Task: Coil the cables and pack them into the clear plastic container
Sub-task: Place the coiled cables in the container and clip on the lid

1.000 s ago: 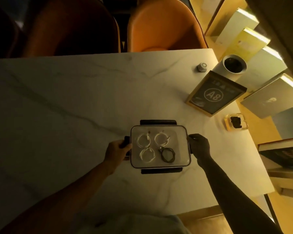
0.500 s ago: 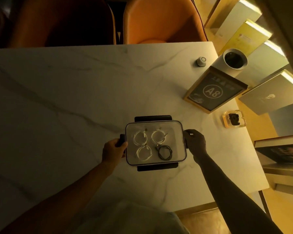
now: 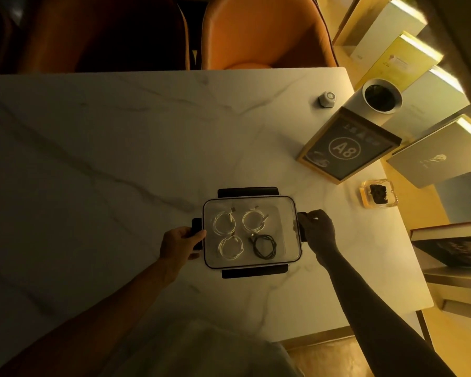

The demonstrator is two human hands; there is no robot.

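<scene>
Both hands grip the clear plastic container (image 3: 290,213) at its short ends. The left hand (image 3: 178,244) curls around the dark latch flap (image 3: 197,227) on the container's left side, thumb lying along the lid edge. The right hand (image 3: 318,231) pinches the matching dark flap (image 3: 301,216) on the right side, fingertips bent inward over it. Whether either flap is fully clamped down cannot be told.

Inside the container, seen through the clear lid, lie four coiled cables in a two-by-two arrangement: three white coils (image 3: 224,223) at upper left, upper right and lower left, and one black coil (image 3: 264,246) at lower right. They lie apart from one another. Two longer dark latch flaps sit along the far (image 3: 248,192) and near (image 3: 254,270) long sides.

The container rests on a pale marble table (image 3: 106,159), toward its near right part. Farther right on the table stand a framed sign (image 3: 346,151) reading A8, a small white knob-like object (image 3: 327,98), a white cylindrical cup (image 3: 381,100) and a clear ashtray (image 3: 378,193) holding something dark. Orange chairs (image 3: 264,34) stand beyond the far edge.
</scene>
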